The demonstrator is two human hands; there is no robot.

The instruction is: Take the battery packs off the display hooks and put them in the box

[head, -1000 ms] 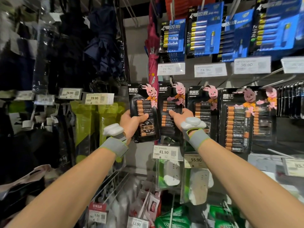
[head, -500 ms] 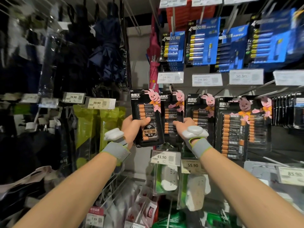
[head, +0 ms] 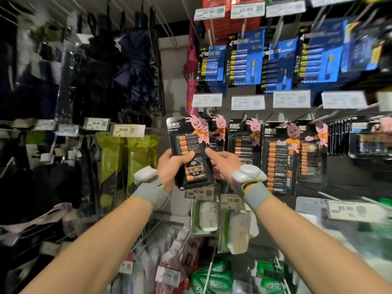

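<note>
Presently holds in left hand one black battery pack, with thumb clamped across the front and fingers wrapped behind the left edge. Keeps it in front of the display at centre of view, long axis near upright, top leaning slightly left. Overlaps with it the left part of a second pack, which hangs just behind and to the right. Leaves unclear whether the card top has cleared its hook, hidden behind the cards. Reaches with right hand from the right, laying the thumb tip at the seam where the battery pack's right edge crosses the second pack. Hides the remaining fingers behind the cards, so cannot tell whether grasping or merely touching. Places the second pack up and left of the right fingers, nearer that hand than the left. Lists further packs in a row to the right, blue packs above and price tags below. Shows no box. Differs from half a second ago in carrying the battery pack rightward, from side by side with the second pack to overlapping it. Also brings the thumbs nearly together and tips the view upward.
</note>
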